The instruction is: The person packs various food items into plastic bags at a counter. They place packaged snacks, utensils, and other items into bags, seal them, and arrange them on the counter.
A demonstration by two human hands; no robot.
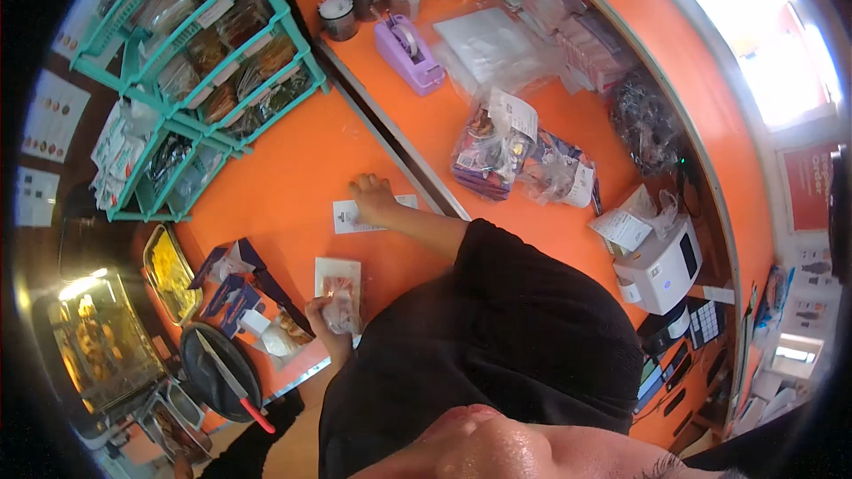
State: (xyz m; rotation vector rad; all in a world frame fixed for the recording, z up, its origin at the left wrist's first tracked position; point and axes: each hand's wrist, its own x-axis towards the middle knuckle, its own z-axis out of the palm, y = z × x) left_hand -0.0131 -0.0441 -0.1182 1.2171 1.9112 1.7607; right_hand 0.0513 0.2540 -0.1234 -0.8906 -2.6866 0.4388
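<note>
My left hand (328, 326) is closed on the edge of a clear plastic-wrapped packet (341, 297) with reddish contents, lying over a white sheet near the counter's front edge. Farther off, my right hand (373, 199) presses a white printed paper slip (348, 217) onto the orange counter, its fingers spread and partly bent. To the left of the packet are dark blue cartons (232, 300) with their flaps up. Beside them a clear bag (284, 337) of pale food lies at the counter's edge.
A black pan (197, 364) carries a red-handled knife (232, 381). Nearby stand a tray of yellow food (170, 273) and teal racks (209, 115). A raised strip (390, 135) divides the counter; beyond it are a purple tape dispenser (408, 55), bagged boxes (497, 146) and a white printer (661, 266). Another person's dark sleeve (253, 443) shows lower left.
</note>
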